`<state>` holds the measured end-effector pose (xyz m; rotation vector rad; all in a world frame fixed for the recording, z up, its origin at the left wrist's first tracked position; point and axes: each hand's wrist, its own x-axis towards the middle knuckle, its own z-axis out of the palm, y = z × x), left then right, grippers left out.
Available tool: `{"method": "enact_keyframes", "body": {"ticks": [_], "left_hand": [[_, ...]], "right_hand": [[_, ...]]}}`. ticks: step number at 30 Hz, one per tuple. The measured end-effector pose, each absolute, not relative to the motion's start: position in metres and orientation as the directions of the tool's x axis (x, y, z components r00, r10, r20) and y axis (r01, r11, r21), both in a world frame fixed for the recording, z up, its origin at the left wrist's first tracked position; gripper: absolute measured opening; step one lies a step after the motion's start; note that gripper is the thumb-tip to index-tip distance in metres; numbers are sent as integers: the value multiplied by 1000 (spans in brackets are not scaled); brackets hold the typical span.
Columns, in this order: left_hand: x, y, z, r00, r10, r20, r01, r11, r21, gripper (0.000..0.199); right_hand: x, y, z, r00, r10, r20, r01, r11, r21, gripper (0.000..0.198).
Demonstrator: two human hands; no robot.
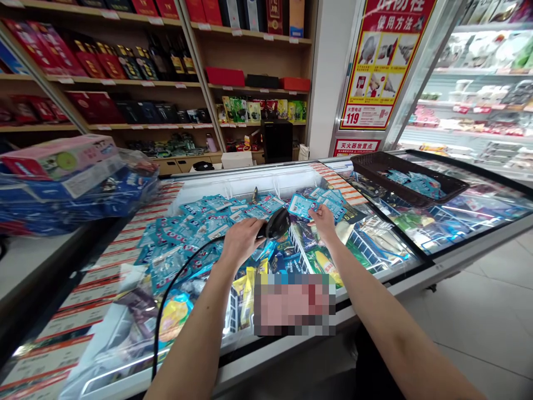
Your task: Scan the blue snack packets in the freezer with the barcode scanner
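Observation:
My left hand (244, 240) is wrapped round the handle of a black barcode scanner (277, 224), its head pointing right. A black cable (163, 300) runs from the scanner down to the left. In my right hand (325, 223), thumb and fingers pinch the edge of a small blue sachet (300, 205), just right of the scanner. Many similar sachets (177, 241) lie in a loose heap on the glass freezer top to the left. A smaller group of blue sachets (333, 199) lies behind and beside my right hand.
Under the glass of the chest freezer (287, 347) are bagged goods in wire baskets. A dark brown tray (370, 165) with blue sachets stands at the right. Plastic-wrapped boxes (70, 191) are stacked at the left. Stocked shelves (258, 86) line the back.

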<state>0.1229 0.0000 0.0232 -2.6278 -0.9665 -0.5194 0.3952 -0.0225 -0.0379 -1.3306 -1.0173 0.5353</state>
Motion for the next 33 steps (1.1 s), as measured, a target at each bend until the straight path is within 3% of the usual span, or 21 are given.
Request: {"method": "enact_keyframes", "body": {"ticks": [12, 33], "left_hand": [[122, 0, 22, 718, 551, 426, 656, -739, -150, 29], [123, -3, 24, 717, 552, 425, 658, -737, -153, 32]], "right_hand": [[387, -43, -13, 473, 837, 275, 246, 174, -953, 29], [391, -31, -29, 467, 827, 313, 271, 203, -941, 28]]}}
